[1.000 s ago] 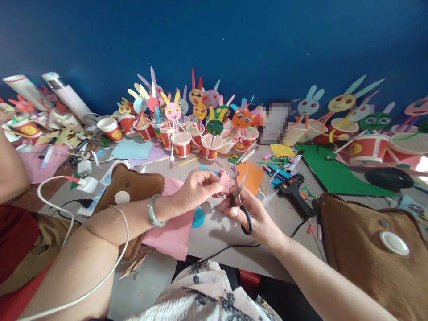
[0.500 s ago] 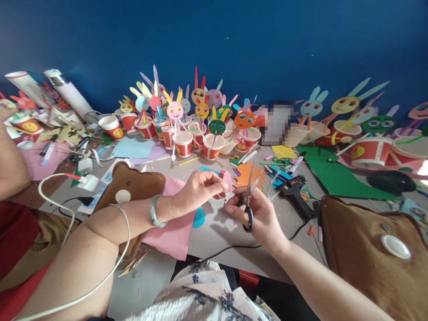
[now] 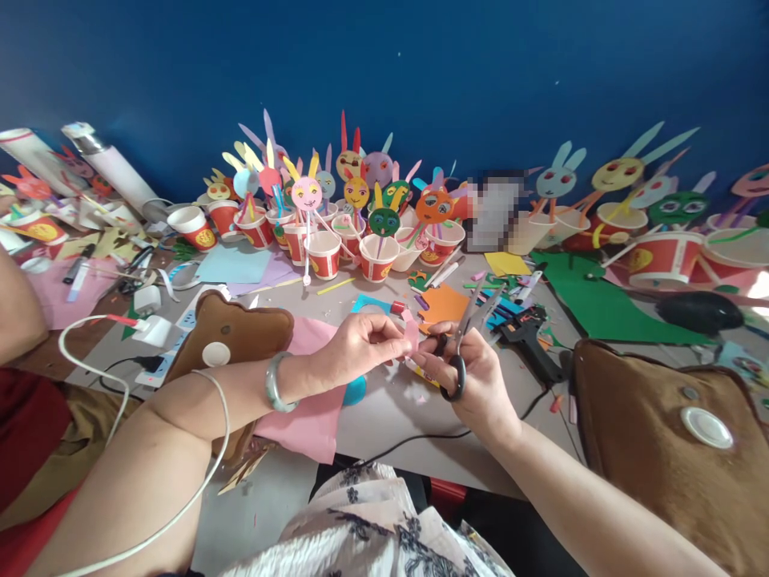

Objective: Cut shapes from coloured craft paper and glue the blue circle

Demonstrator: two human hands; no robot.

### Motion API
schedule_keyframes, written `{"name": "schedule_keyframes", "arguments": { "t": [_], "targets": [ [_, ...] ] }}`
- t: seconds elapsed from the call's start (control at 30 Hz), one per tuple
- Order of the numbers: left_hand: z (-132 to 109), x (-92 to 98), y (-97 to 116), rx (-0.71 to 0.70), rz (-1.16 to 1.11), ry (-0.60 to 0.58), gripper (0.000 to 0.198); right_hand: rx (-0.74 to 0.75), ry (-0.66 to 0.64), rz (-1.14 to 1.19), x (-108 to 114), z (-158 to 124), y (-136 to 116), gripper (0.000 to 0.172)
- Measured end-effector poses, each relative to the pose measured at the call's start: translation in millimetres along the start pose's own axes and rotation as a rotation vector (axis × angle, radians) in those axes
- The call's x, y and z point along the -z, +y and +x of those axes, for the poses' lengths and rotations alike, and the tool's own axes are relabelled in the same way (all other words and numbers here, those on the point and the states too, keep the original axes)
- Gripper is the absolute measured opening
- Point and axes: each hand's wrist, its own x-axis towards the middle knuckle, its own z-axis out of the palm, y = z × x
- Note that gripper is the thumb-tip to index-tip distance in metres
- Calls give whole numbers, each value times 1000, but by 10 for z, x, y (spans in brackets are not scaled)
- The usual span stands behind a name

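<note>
Between its thumb and fingers, my left hand (image 3: 372,343) pinches a small pink paper piece (image 3: 411,327). My right hand (image 3: 474,377) has black-handled scissors (image 3: 460,365) looped on its fingers, blades parted and pointing up and away. Its thumb and fingertip come up to the lower edge of the pink piece, close to my left fingertips. Under the hands lie a blue paper circle (image 3: 355,390), partly hidden by my left hand, and a large pink sheet (image 3: 312,417). An orange sheet (image 3: 445,306) lies just behind the scissors.
Paper cups (image 3: 378,260) with paper rabbit faces line the back. A black glue gun (image 3: 532,340) and green sheet (image 3: 594,312) are at the right. Brown cushions (image 3: 649,433) flank the hands. A white cable crosses my left forearm. Another person's arm (image 3: 18,304) is at far left.
My right hand has moved up to the pink piece, and its fingertips now meet it near my left fingers. The scissors have swung rightward. The view has shifted slightly.
</note>
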Motion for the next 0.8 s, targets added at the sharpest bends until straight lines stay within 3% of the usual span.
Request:
{"name": "schedule_keyframes", "arguments": {
  "t": [0.2,0.8],
  "targets": [
    [3,-19,1,89,-71,-2,21,-4,13,-33,10,3,7,44],
    [5,-12,-9,147,-45,-17,16,-9,-10,-31,45,15,63,44]
  ]
}}
